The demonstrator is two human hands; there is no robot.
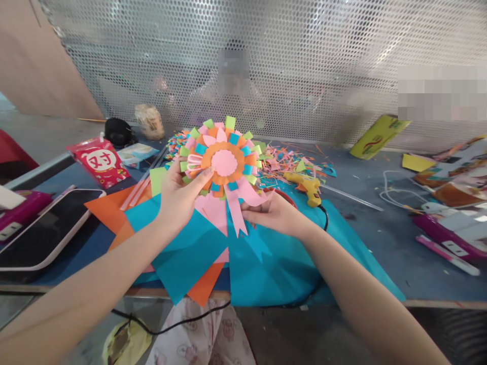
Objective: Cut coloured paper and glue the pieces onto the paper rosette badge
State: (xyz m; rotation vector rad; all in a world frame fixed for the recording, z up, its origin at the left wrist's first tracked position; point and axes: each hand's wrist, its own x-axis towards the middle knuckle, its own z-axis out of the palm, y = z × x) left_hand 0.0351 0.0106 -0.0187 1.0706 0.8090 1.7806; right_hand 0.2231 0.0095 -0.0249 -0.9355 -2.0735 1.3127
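A round paper rosette (223, 163) with a pink scalloped centre, an orange ring and looped strips in blue, orange, pink and green is held up above the table. My left hand (182, 190) grips its left side, thumb on the front and fingers behind. From its lower edge hang pink paper ribbon tails (238, 210) with notched ends. My right hand (272, 213) pinches the right-hand pink tail between thumb and fingers. Under both hands lie blue paper sheets (281, 274), with orange sheets (205, 284) partly beneath. A yellow glue gun (306, 186) rests just beyond my right hand.
Paper scraps (281, 159) pile up behind the rosette. A red snack bag (99, 161), a tablet (49, 228) and a jar (149, 121) are at left. Purple power strips (449, 235) and a pink pen (447, 255) lie right. A perforated metal panel (304, 66) stands behind.
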